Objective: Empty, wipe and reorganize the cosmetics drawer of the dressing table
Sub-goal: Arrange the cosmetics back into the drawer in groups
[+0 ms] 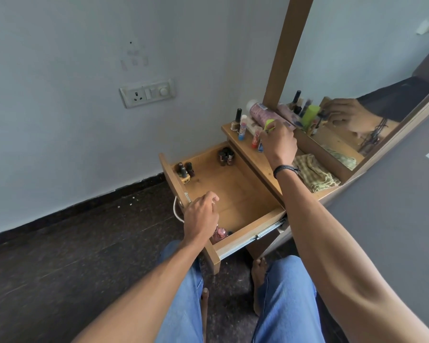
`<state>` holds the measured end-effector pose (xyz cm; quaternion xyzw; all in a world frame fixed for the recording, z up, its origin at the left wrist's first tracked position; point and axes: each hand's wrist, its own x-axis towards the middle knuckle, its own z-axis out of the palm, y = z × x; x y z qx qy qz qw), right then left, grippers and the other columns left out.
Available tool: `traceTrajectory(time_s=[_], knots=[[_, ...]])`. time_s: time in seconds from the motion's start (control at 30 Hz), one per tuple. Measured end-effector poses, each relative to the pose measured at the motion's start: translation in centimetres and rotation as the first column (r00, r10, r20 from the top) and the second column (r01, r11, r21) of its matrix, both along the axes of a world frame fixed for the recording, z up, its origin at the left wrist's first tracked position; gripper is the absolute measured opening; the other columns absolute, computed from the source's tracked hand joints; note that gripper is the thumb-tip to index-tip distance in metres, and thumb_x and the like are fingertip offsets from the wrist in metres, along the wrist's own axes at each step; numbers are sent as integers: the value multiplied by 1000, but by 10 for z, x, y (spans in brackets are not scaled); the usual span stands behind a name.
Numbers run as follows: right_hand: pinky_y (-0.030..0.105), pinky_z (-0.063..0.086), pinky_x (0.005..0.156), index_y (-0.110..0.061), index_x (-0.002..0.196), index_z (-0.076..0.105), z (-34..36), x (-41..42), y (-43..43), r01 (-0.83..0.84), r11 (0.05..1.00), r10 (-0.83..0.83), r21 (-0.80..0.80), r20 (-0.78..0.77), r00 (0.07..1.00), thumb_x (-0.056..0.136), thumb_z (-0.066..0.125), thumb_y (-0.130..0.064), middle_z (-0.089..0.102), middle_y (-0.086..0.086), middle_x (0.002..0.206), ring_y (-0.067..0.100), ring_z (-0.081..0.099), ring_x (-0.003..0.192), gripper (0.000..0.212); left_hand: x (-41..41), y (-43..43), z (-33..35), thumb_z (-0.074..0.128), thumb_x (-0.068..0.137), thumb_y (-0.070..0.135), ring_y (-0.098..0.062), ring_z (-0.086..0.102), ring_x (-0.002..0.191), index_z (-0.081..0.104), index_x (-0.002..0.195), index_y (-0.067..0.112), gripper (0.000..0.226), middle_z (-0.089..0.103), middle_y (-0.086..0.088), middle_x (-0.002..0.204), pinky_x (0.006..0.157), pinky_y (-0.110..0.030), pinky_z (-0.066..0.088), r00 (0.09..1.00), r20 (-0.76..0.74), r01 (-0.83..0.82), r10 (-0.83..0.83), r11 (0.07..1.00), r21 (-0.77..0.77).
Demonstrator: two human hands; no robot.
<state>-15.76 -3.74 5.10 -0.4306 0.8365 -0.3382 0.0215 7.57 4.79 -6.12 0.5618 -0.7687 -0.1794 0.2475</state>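
The wooden drawer (235, 191) is pulled out, its floor mostly bare. Nail-polish bottles stand in its far left corner (185, 170) and far right corner (226, 156); a pink bottle (219, 234) lies in the near left corner. My left hand (201, 215) hangs over the drawer's front left edge, fingers loosely curled, and I cannot tell if it holds anything. My right hand (279, 139) is up on the dressing table top (265, 167), gripping a lime-green item (269, 125) among the standing cosmetics (242, 127).
A pink spray can (260, 113) lies on the table top against the mirror frame (286, 53). A yellow-green checked cloth (315, 173) sits on the top at the right. The mirror (372, 95) reflects the bottles and my hand. Dark floor and my knees are below.
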Motion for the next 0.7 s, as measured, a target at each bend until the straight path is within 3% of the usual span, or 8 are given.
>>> traceTrajectory(time_s=[0.13, 0.3, 0.47, 0.57, 0.7], knots=[[41, 50, 82, -18, 104, 65, 3, 0, 1, -9, 1000, 9, -18, -11, 1000, 87, 57, -27, 66, 8, 118, 40, 61, 101, 21, -1, 0, 1, 57, 94, 6, -10, 65, 83, 63, 111, 24, 25, 73, 6, 94, 78, -35, 55, 1000, -16, -9, 9, 1000, 11], [33, 43, 69, -19, 94, 68, 2, 7, 13, -3, 998, 0, -69, -45, 999, 87, 58, -21, 70, 6, 101, 38, 63, 94, 12, -1, 0, 2, 56, 96, 9, -10, 65, 84, 63, 112, 23, 23, 74, 7, 97, 79, -35, 54, 1000, -25, -6, 6, 1000, 5], [28, 43, 66, -19, 90, 71, -3, 45, 60, -78, 980, 64, -181, -79, 995, 86, 62, -23, 70, -3, 95, 20, 63, 81, 11, -2, 2, 5, 54, 99, 10, -12, 66, 88, 65, 112, 19, 20, 74, 6, 101, 73, -30, 49, 994, -104, -36, 34, 999, -17], [28, 55, 65, -21, 89, 71, -29, 72, 95, -254, 961, 251, -107, -35, 967, 87, 69, -20, 69, -6, 91, 10, 64, 76, 3, -1, 3, 9, 57, 97, 6, -14, 68, 89, 65, 113, 15, 20, 74, 4, 104, 70, -26, 42, 992, -119, -34, 29, 999, -38], [26, 60, 68, -21, 93, 71, -72, 98, 124, -432, 893, 422, 124, 95, 901, 88, 75, -21, 69, -7, 93, 8, 67, 75, 6, -1, 3, 9, 57, 98, 9, -13, 67, 86, 65, 111, 18, 18, 75, 3, 100, 68, -27, 43, 998, -60, -18, 18, 1000, -14]])
